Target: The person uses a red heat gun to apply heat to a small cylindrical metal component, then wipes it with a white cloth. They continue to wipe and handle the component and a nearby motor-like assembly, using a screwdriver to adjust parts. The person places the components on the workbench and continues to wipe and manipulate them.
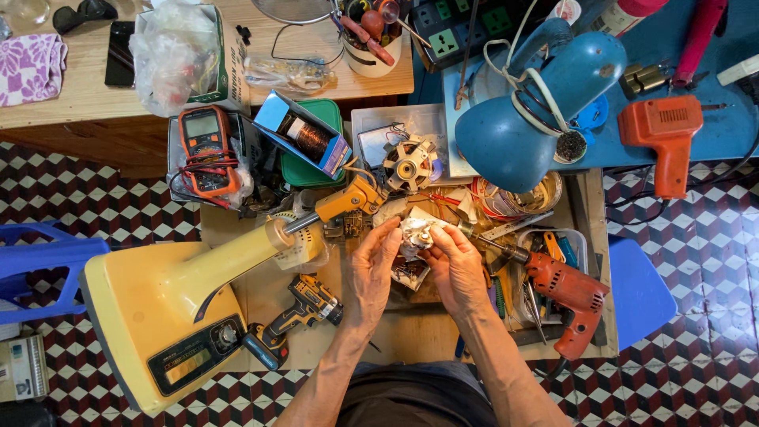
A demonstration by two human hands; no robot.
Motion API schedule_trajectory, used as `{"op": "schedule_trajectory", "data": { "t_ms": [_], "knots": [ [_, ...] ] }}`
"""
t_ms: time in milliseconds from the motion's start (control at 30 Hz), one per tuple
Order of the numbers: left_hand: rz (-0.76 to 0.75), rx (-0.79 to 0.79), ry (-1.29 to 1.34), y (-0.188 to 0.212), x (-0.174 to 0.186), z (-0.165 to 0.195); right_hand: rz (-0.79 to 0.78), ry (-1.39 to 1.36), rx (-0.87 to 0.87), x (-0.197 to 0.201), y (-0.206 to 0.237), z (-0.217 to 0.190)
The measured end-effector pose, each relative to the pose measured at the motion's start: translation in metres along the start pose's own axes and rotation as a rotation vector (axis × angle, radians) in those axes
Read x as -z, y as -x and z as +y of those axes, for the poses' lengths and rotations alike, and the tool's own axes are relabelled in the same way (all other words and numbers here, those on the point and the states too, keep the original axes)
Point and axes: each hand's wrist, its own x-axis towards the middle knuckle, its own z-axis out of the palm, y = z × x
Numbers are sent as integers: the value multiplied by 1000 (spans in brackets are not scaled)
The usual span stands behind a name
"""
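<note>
L hand (371, 273): raised over tabletop (411, 324) centre, fingers curled on left side of small white-wrapped part (414, 236).
R hand (456, 265): mirrored it, gripping part's right side.
Part: held betw. both hands, above clutter.
Room: tight; yellow fan base (170, 316) left, red drill (565, 296) right, cordless drill (296, 316) near L wrist.

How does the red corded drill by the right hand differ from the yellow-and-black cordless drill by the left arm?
The red corded drill is larger and lies right of the right hand, chuck pointing up-left. The yellow-and-black cordless drill is smaller and lies left of the left hand, chuck pointing right. Both lie untouched on the workbench.
</note>
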Motion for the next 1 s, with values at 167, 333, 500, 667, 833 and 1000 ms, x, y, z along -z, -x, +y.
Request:
{"op": "schedule_trajectory", "data": {
  "t_ms": [167,333,500,667,833,1000],
  "knots": [
    [-176,113,159,0,3,-8,12,3,63,0,3,-1],
    [-101,211,53,1,5,-10,34,-26,56,3,1,-1],
    [-136,140,53,-4,15,-11,40,-43,92,11,-2,-5],
    [-49,267,-57,-3,26,-2,95,-95,114,20,-7,-11],
    [-47,503,246,-7,39,8,190,-72,126,29,-14,-17],
    [-126,536,198,-8,48,5,185,-69,141,32,-12,-20]
  ]
}}
